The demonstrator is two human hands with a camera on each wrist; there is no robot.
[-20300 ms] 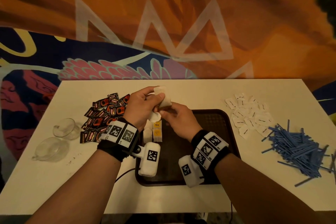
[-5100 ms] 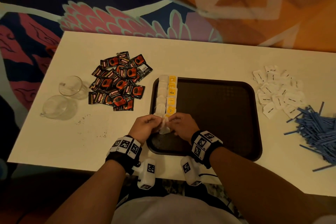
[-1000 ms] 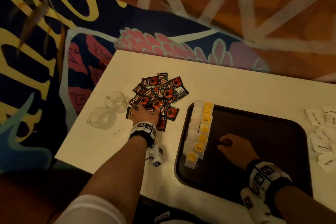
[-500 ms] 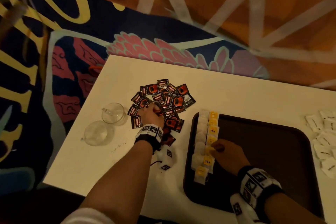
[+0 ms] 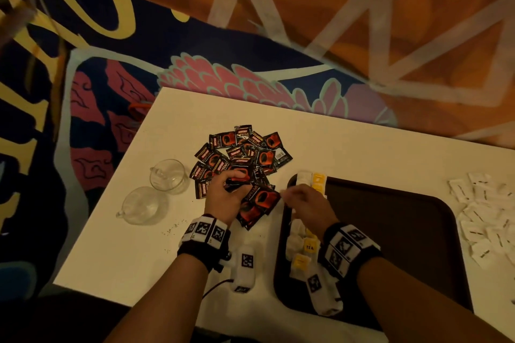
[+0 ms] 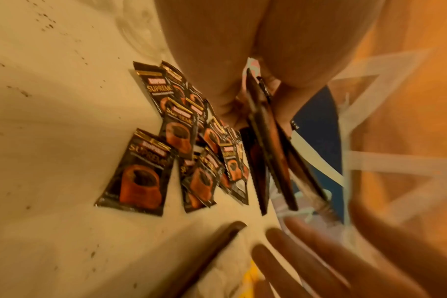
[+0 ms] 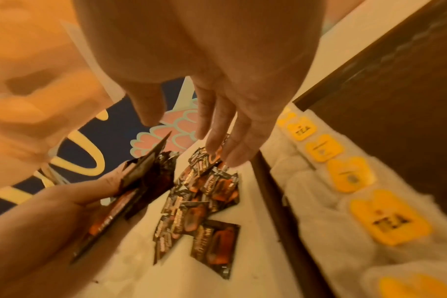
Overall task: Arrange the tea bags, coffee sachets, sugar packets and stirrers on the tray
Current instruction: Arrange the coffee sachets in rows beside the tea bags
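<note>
Now the left hand [image 5: 223, 198] has lifted sachets [image 5: 257, 203] toward three o'clock; the open right hand [image 5: 303, 207] left the tea bags [image 5: 305, 245].

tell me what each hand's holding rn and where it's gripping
The left hand pinches a small bunch of coffee sachets by one end. The right hand holds nothing, its fingers straight.

1. The right hand [image 5: 303, 206] is covering the middle of the tea bags [image 5: 305, 245] row.
2. The sugar packets [image 5: 485, 211] are running off the head view's right edge.
3. The coffee sachets [image 6: 270, 153] held edge-on are blurring too much to count.
4. The tray [image 5: 390, 231] is lying partly under the right forearm.
</note>
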